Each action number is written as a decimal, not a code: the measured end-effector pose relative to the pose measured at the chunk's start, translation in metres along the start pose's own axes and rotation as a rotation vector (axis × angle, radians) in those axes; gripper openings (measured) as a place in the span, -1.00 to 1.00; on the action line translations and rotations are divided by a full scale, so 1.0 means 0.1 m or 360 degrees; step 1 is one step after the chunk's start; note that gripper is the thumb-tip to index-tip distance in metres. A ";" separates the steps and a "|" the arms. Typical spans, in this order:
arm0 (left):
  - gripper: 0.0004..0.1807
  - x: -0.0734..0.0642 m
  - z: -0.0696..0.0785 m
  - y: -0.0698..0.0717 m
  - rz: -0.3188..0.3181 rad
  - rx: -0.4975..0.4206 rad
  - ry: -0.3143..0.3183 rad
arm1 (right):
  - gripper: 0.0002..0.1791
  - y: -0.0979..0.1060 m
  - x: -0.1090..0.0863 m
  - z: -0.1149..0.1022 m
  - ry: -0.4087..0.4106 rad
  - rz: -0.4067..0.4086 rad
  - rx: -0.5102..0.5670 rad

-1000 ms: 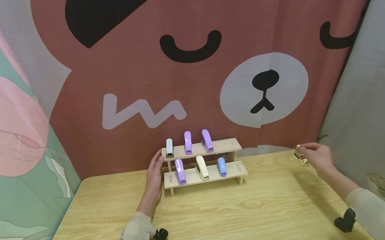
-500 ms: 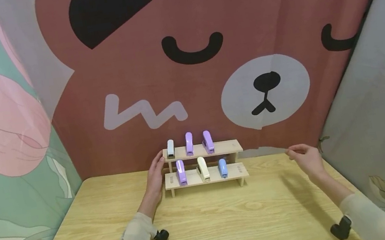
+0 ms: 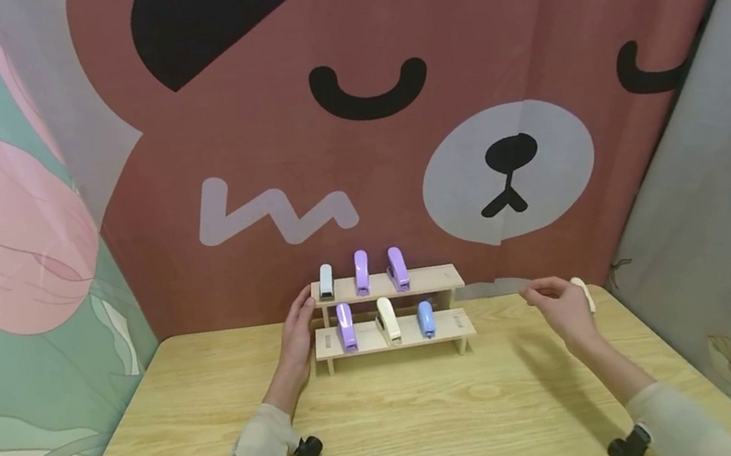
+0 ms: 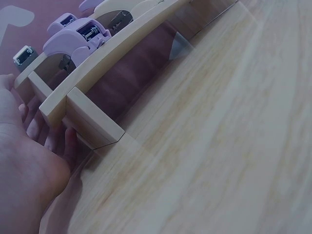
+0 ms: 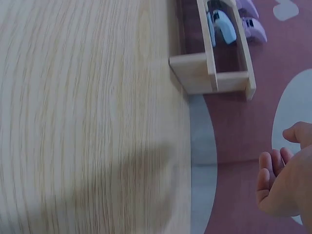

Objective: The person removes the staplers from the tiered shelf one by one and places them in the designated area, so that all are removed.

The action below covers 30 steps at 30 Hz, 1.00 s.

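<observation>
My left hand (image 3: 296, 331) rests against the left end of a two-tier wooden stand (image 3: 445, 276), its fingertips at the upper shelf. In the left wrist view its fingers (image 4: 36, 124) lie along the stand's end. On the upper shelf are a pale grey stapler (image 3: 326, 282) and two purple staplers (image 3: 361, 272) (image 3: 398, 269). The lower shelf bears a purple stapler (image 3: 346, 328), a cream stapler (image 3: 388, 321) and a blue stapler (image 3: 426, 319). Right of the stand, my right hand (image 3: 561, 312) hovers with loosely bent fingers, holding nothing. Another cream stapler (image 3: 584, 294) shows partly behind it.
The wooden table (image 3: 411, 428) extends in front of the stand. Behind it hangs a bear-print curtain (image 3: 264, 132), with a grey curtain (image 3: 725, 187) along the right side. A small black camera (image 3: 630, 447) sits at the right wrist.
My right hand has let go of the cream stapler at the table's right side and moved left, nearer the stand. The left hand stays at the stand's left end.
</observation>
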<state>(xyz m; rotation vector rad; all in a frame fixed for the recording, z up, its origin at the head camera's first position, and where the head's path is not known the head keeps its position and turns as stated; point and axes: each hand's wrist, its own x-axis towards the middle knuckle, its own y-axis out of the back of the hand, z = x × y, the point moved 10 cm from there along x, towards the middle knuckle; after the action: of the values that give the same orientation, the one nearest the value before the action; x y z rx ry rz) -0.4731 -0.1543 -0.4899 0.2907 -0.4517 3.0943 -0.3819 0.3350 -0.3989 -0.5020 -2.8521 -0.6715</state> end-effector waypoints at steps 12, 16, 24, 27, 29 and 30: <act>-0.39 -0.02 -0.01 0.02 0.0045 -0.0043 -0.0018 | -0.59 -0.40 -0.15 -0.15 0.0081 -0.0102 -0.0008; -0.38 0.01 -0.01 0.00 0.0043 -0.0038 -0.0034 | -0.59 -0.52 -0.19 -0.25 0.0119 -0.0077 0.0053; -0.41 0.02 0.02 0.01 0.0063 0.0000 -0.0064 | -0.62 -0.74 -0.23 -0.44 0.0238 -0.0025 0.0139; -0.40 0.01 0.02 0.00 0.0053 0.0008 -0.0058 | -0.65 -0.84 -0.24 -0.46 0.0224 -0.0041 0.0157; -0.40 0.01 0.02 0.00 0.0054 -0.0002 -0.0056 | -0.68 -0.89 -0.24 -0.48 0.0220 -0.0038 0.0170; -0.40 0.02 0.02 0.00 0.0055 -0.0006 -0.0057 | -0.69 -0.90 -0.23 -0.50 0.0223 -0.0033 0.0168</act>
<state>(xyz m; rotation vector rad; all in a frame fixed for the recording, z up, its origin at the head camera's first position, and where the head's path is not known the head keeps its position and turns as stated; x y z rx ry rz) -0.4743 -0.1550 -0.4874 0.3424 -0.4685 3.1260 -0.3882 0.2294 -0.3965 -0.3935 -2.7462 -0.5335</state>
